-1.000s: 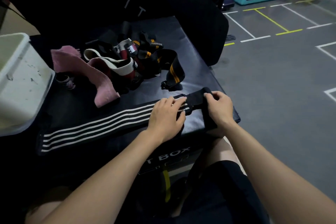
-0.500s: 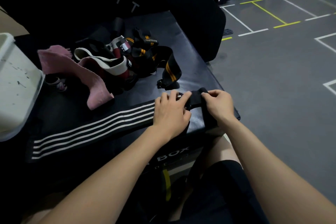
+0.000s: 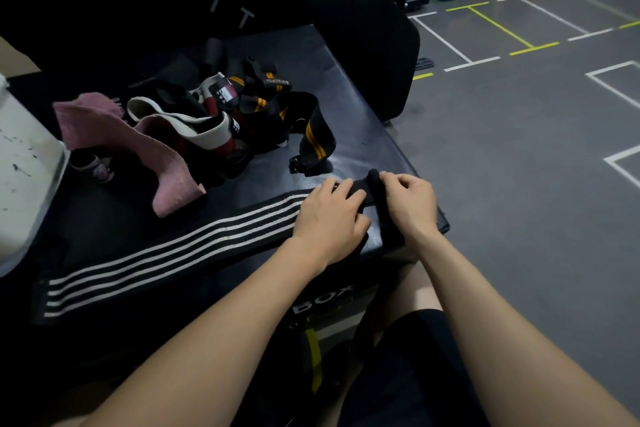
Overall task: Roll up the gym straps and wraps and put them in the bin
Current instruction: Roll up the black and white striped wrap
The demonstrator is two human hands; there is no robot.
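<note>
Here, head view only. Long black elastic wrap with white stripes [image 3: 166, 253] stretched flat across the padded black plyo box [image 3: 363, 135], laid out straight so the roll stays even. Left hand [image 3: 329, 215] spread flat, fingers straight, pressing the wrap down just beside the roll, probably to keep tension. Right hand [image 3: 410, 203] curled around the small black rolled end [image 3: 375, 184], pinching it near the box's right edge, ready to turn. White plastic bin [image 3: 24, 184] at far left, well apart. Tangled pile of pink, white and orange-striped straps [image 3: 221, 121] behind, not yet rolled.
</note>
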